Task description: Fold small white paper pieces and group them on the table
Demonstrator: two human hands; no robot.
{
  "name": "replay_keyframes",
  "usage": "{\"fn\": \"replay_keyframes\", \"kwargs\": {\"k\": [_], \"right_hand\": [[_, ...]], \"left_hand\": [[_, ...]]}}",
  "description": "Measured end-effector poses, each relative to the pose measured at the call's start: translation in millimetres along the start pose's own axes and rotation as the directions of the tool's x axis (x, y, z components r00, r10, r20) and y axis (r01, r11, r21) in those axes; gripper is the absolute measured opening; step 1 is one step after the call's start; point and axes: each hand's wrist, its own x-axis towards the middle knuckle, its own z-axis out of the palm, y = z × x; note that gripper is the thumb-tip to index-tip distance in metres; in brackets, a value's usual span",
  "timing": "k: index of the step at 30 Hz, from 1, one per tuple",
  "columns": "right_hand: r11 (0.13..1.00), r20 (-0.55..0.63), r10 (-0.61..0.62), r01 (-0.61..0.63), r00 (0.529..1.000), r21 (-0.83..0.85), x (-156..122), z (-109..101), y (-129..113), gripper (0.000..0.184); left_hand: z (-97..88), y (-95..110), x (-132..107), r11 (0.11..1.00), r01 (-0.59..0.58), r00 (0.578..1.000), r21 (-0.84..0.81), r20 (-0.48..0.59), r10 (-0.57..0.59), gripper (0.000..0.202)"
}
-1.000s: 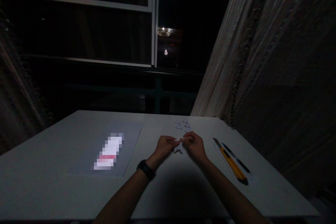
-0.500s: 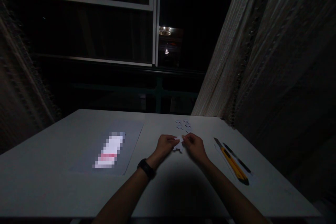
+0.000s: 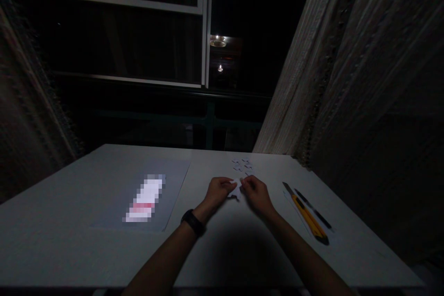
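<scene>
Both my hands meet above the white table (image 3: 69, 236), pinching a small pale paper cutout (image 3: 236, 190) between them. My left hand (image 3: 218, 191), with a dark watch on its wrist, grips the cutout's left side with curled fingers. My right hand (image 3: 255, 192) holds the right side, fingers closed. Several more small paper pieces (image 3: 243, 164) lie on the table just beyond my hands.
A yellow utility knife (image 3: 307, 215) and a black pen (image 3: 312, 208) lie to the right. A grey sheet (image 3: 173, 180) with a pixelated patch lies to the left. Curtains hang at both sides, with a dark window behind the table.
My hands have stayed together on the cutout, shifting it slightly; the view has tilted a little.
</scene>
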Motion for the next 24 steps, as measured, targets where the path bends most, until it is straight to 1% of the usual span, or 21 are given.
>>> {"fn": "replay_keyframes", "kwargs": {"k": [3,6,8,11,15,17,19,21,24], "right_hand": [[1.000,-0.015,0.006,-0.006,1.000,0.028,-0.2,-0.2,-1.6,0.030],[0.999,-0.023,0.009,-0.008,1.000,0.052,0.3,-0.1,-0.7,0.031],[0.998,-0.028,0.013,-0.011,1.000,0.062,1.0,0.2,1.2,0.032],[0.995,-0.007,0.023,-0.022,1.000,0.101,1.8,1.0,4.6,0.030],[0.992,0.000,0.034,-0.034,0.999,0.122,1.7,2.0,8.1,0.020],[0.995,-0.018,-0.008,0.010,1.000,0.102,1.5,1.9,8.5,0.015],[0.994,-0.044,-0.078,0.081,0.996,0.074,1.2,1.5,7.3,0.012],[0.989,-0.066,-0.140,0.143,0.988,0.047,0.7,1.0,4.9,0.011],[0.980,-0.068,-0.196,0.198,0.978,0.031,-0.2,0.7,1.1,0.011]], "left_hand": [[2.0,2.5,-1.2,1.000,-0.012,1.000,-0.018,0.011,0.013,0.038],[4.5,5.8,-3.0,0.999,-0.030,1.000,0.010,0.004,0.030,0.037],[5.9,7.2,-4.3,0.995,-0.070,0.997,0.068,-0.020,0.071,0.035],[6.5,8.4,-5.9,0.970,-0.151,0.987,0.192,-0.026,0.158,0.028],[5.4,10.2,-7.2,0.932,-0.179,0.977,0.315,-0.051,0.205,0.027],[4.9,11.4,-7.6,0.922,-0.178,0.978,0.343,-0.041,0.205,0.026],[4.4,12.4,-7.6,0.920,-0.173,0.983,0.353,-0.003,0.186,0.027],[3.5,12.6,-6.9,0.921,-0.163,0.986,0.353,0.036,0.161,0.028],[1.5,11.3,-4.4,0.933,-0.144,0.989,0.330,0.062,0.131,0.029]]}}
